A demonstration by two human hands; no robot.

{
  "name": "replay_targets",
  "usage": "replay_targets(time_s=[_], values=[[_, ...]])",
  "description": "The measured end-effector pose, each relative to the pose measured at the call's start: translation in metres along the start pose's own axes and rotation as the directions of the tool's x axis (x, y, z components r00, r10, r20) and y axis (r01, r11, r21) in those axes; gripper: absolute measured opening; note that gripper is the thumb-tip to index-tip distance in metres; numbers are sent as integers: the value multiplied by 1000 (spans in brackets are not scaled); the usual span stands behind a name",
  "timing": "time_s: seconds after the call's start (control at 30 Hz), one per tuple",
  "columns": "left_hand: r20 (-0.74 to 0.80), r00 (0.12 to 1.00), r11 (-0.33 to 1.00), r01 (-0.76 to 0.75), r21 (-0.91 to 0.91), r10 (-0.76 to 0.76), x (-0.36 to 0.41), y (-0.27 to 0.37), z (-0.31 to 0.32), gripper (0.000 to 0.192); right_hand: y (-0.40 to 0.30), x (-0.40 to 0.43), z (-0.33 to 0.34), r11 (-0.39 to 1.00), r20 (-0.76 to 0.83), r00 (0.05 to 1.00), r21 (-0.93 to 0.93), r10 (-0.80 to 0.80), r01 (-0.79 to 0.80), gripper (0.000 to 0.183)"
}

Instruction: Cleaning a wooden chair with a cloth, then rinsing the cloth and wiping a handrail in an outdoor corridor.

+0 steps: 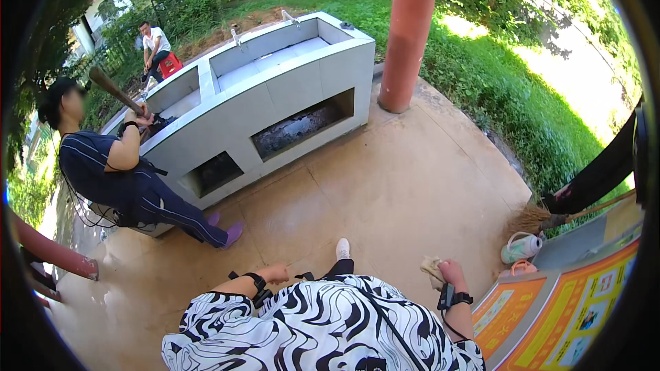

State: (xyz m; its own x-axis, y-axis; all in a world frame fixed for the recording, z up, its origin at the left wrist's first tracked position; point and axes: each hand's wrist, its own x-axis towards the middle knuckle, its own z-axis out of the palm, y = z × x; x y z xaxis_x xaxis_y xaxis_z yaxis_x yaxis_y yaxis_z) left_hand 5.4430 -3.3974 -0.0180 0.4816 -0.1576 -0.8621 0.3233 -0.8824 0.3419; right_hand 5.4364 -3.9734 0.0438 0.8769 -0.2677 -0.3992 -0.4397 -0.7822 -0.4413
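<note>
My right hand point(451, 271) grips a crumpled beige cloth point(431, 269), held out at my right side above the tiled floor. At my left side, my left hand point(279, 273) is curled with no object visible in it. Each wrist carries a black strapped device. Ahead stands a tiled sink trough point(289, 87) with two taps and open recesses below; both my hands are well apart from it. One white shoe point(343, 248) shows on the floor in front of me.
A person point(118, 165) at the trough's left holds a wooden handle point(114, 88). Another person sits on a red stool point(170, 65). A red pillar point(410, 36) rises beyond. At right are a straw broom point(531, 218), a light-coloured jug point(521, 248) and printed boards point(562, 314).
</note>
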Motion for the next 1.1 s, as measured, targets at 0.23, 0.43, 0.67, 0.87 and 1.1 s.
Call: replay_targets(time_s=[0.23, 0.43, 0.67, 0.87, 1.1], values=[[-98, 988, 982, -133, -131, 121, 92, 79, -114, 21, -44, 120, 20, 848, 45, 993, 517, 108, -116, 34], [-182, 916, 800, -402, -446, 358, 145, 244, -234, 20, -85, 196, -33, 357, 232, 970, 902, 73, -242, 34], [-145, 881, 642, -433, -633, 451, 128, 402, -343, 54, -199, 342, -112, 103, 306, 924, 951, -227, -290, 35], [-324, 819, 487, -550, -678, 473, 121, 419, -409, 78, -381, 453, -143, 528, 567, 611, 805, -552, -270, 31], [-521, 788, 239, -603, -761, 327, 136, 409, -486, 53, -560, 507, -122, 626, 636, 373, 762, -675, -167, 28]])
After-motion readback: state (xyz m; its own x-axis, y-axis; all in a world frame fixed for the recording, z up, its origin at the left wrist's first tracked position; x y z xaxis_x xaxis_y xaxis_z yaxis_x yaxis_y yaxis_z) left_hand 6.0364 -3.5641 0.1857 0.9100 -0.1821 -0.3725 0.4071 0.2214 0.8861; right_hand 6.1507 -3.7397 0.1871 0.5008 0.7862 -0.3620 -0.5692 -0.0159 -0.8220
